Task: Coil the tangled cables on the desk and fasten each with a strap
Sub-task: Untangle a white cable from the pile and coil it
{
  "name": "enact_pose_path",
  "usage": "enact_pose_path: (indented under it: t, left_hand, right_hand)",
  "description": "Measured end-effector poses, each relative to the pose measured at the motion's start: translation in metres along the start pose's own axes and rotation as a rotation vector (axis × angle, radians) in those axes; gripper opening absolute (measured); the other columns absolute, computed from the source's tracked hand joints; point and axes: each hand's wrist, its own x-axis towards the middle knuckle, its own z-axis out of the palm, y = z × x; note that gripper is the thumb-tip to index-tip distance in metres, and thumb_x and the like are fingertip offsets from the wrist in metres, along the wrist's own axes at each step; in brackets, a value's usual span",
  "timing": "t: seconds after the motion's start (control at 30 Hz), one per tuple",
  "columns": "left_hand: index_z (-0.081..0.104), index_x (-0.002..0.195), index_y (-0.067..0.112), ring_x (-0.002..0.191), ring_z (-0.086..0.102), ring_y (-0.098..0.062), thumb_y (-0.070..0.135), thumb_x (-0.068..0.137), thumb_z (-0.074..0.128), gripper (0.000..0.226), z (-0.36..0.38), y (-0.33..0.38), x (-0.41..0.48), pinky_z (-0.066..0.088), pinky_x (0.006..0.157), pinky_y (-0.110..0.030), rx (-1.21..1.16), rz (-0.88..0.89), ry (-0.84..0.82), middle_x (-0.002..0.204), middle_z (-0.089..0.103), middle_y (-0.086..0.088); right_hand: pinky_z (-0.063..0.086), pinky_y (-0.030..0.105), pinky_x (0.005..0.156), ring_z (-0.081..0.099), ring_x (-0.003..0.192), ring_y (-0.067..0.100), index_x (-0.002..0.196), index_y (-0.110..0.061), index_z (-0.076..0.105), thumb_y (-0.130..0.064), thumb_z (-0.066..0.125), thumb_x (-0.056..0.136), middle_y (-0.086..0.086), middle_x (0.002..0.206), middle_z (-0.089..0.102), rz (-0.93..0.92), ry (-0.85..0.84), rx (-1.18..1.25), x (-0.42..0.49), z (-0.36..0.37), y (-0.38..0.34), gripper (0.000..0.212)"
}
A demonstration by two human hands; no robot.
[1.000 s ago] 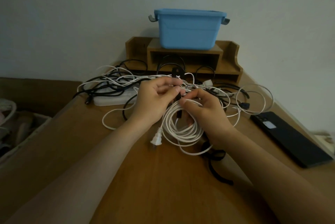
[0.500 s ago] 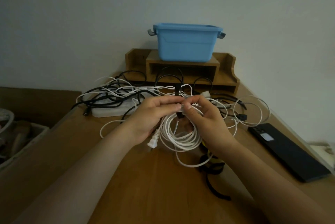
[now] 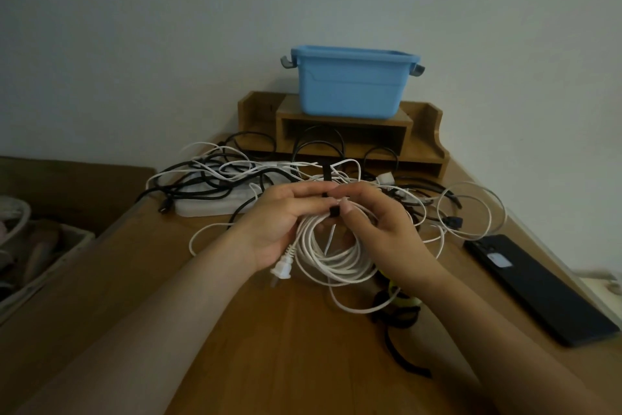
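Note:
A white power cable coil (image 3: 331, 256) hangs between my hands above the wooden desk (image 3: 269, 347), its two-pin plug (image 3: 281, 270) dangling at the lower left. My left hand (image 3: 286, 216) grips the top of the coil. My right hand (image 3: 377, 229) pinches a black strap (image 3: 333, 211) wrapped over the coil's top; the strap's free end (image 3: 325, 169) sticks up behind my fingers. Behind them lies a tangle of black and white cables (image 3: 235, 179).
A white power strip (image 3: 215, 204) sits under the tangle. More black straps (image 3: 399, 317) and a yellow-green roll lie under my right wrist. A black phone (image 3: 535, 283) rests at the right edge. A blue bin (image 3: 353, 81) stands on a wooden organizer (image 3: 424, 142) at the back.
The strap's standing end has been drawn down and around the coil's top, and my two hands have closed together on it. The coil has been lifted slightly.

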Motion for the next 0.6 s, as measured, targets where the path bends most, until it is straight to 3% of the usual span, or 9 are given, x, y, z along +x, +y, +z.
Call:
enact_pose_path:
  t: [0.23, 0.4, 0.5, 0.6]
  left_hand:
    - [0.065, 0.132, 0.009, 0.095, 0.073, -0.02, -0.003, 0.078, 0.067, 0.055, 0.0004, -0.0002, -0.0029, 0.056, 0.076, -0.024, 0.01, 0.062, -0.098, 0.118, 0.073, -0.013]
    - [0.071, 0.123, 0.01, 0.087, 0.074, -0.02, -0.003, 0.073, 0.07, 0.051, 0.0012, 0.0002, -0.0014, 0.058, 0.071, -0.022, -0.021, 0.058, -0.017, 0.111, 0.074, -0.017]
    - [0.071, 0.123, 0.01, 0.087, 0.074, -0.019, -0.004, 0.08, 0.066, 0.045, 0.0021, 0.0009, -0.0019, 0.058, 0.07, -0.022, -0.021, 0.063, -0.013, 0.113, 0.074, -0.017]
    - [0.069, 0.123, 0.013, 0.091, 0.075, -0.023, -0.007, 0.082, 0.065, 0.046, 0.0039, -0.0018, -0.0017, 0.058, 0.072, -0.023, 0.001, 0.071, -0.027, 0.112, 0.075, -0.014]
  right_hand:
    - [0.061, 0.029, 0.08, 0.075, 0.094, 0.022, 0.119, -0.011, 0.063, -0.01, 0.047, 0.106, 0.003, 0.105, 0.074, 0.036, 0.049, 0.148, 0.0008, -0.001, 0.0002, 0.021]
    - [0.056, 0.022, 0.077, 0.073, 0.091, 0.015, 0.122, -0.009, 0.064, -0.005, 0.046, 0.104, 0.001, 0.1, 0.075, 0.112, -0.014, 0.289, 0.0009, -0.0047, -0.0018, 0.026]
    - [0.057, 0.024, 0.082, 0.074, 0.096, 0.018, 0.122, -0.009, 0.064, -0.007, 0.055, 0.101, 0.003, 0.102, 0.075, 0.052, -0.011, 0.215, 0.0002, -0.0032, -0.0026, 0.023]
    - [0.061, 0.029, 0.075, 0.075, 0.086, 0.02, 0.114, -0.009, 0.067, -0.013, 0.06, 0.099, 0.007, 0.094, 0.076, 0.031, 0.072, 0.155, 0.0013, -0.0003, -0.0009, 0.017]
